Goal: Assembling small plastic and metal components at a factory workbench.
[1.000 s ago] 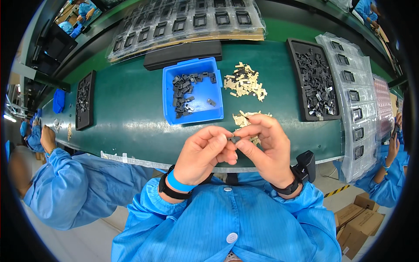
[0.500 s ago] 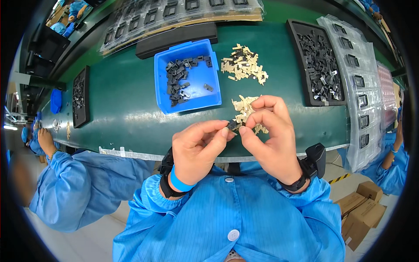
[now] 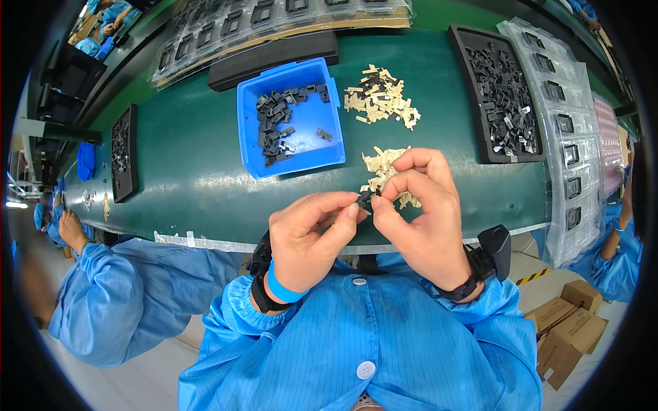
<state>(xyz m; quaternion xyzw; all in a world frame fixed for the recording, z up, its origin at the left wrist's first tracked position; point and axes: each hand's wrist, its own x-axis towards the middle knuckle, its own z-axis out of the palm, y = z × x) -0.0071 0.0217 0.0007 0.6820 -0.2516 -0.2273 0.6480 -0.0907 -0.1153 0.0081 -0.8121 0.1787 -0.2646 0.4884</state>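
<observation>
1. Fingertips of both hands are meeting on one small black part, held just above the near edge of the green table.
2. Left hand is pinching the part from its left side, thumb and forefinger closed narrowly on it.
3. Right hand is gripping from the right, thumb below and forefinger curled over the top, other fingers arching above.
4. Most of the part is hiding between the fingertips, so its long axis is hard to tell; it seems to be running roughly left to right, from one hand to the other.
5. Neither hand is clearly nearer; the part is sitting right between them.
6. Just behind the right hand, a pile of tan pieces is lying on the table, with a second tan pile farther back.
7. A blue bin holding black parts is standing beyond the left hand, and a black tray of parts is lying off to the right.
</observation>
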